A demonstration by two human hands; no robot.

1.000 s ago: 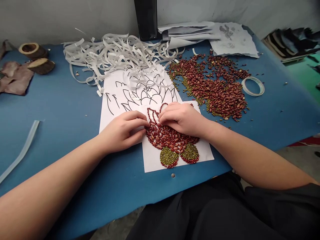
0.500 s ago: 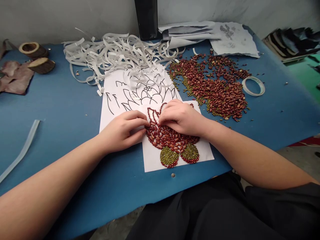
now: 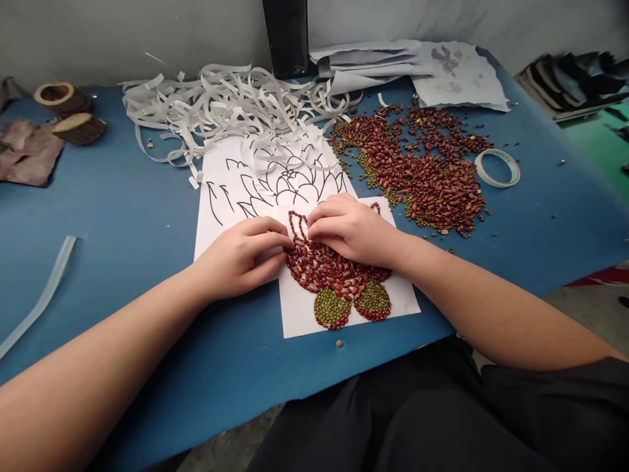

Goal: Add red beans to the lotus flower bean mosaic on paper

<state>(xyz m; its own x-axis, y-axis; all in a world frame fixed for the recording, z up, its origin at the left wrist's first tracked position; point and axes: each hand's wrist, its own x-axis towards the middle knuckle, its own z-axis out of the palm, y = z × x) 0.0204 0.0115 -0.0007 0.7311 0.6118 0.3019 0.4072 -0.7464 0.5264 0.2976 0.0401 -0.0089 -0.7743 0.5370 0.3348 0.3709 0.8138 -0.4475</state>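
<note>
The blue table (image 3: 147,328) stands against a grey wall (image 3: 147,33). Paper strips (image 3: 221,101) overlap the line drawing (image 3: 221,196). Both hands, left (image 3: 248,255) and right (image 3: 351,226), curl loosely at the bean picture (image 3: 339,275); any grip is hidden.

Blue-topped table (image 3: 147,216) against a plain grey wall (image 3: 162,33), dull grey floor (image 3: 236,439) beneath its near edge

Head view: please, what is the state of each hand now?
Left hand: fingers curled, at left edge of bean picture; grip unclear.
Right hand: curled over it; cannot tell if holding anything.
</note>
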